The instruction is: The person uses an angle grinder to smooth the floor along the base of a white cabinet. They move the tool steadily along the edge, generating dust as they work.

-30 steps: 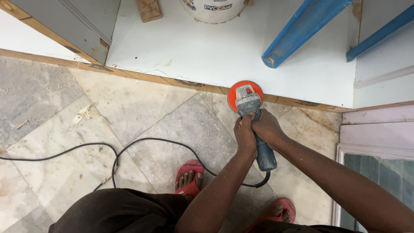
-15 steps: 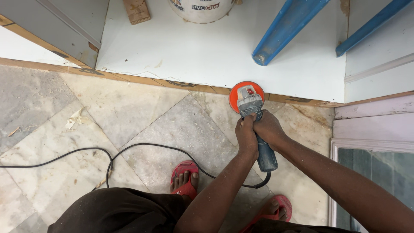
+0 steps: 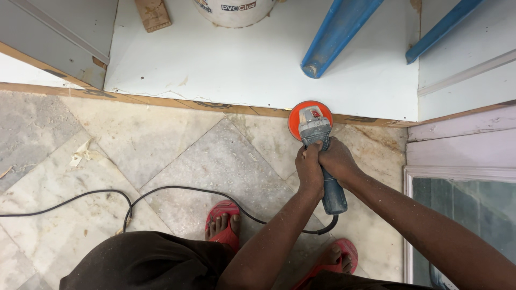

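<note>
Gripping a grey angle grinder (image 3: 322, 161), left hand (image 3: 310, 169) and right hand (image 3: 336, 160) fingers clenched around it, orange disc (image 3: 296, 119) at twelve o'clock touching white board (image 3: 258, 70) edge, black cord (image 3: 161, 196) trailing toward nine o'clock.

I note an orange-disc, grey-blue bodied angle grinder (image 3: 317, 145), a white laminate board (image 3: 258, 70) with brown edging, blue metal bars (image 3: 336, 35), grey-veined marble floor (image 3: 177, 156), black cable (image 3: 161, 190), red sandals (image 3: 223, 220).

Only package here is a round white tub (image 3: 235, 12) with a printed label, sitting far centre on the white board (image 3: 258, 64).
</note>
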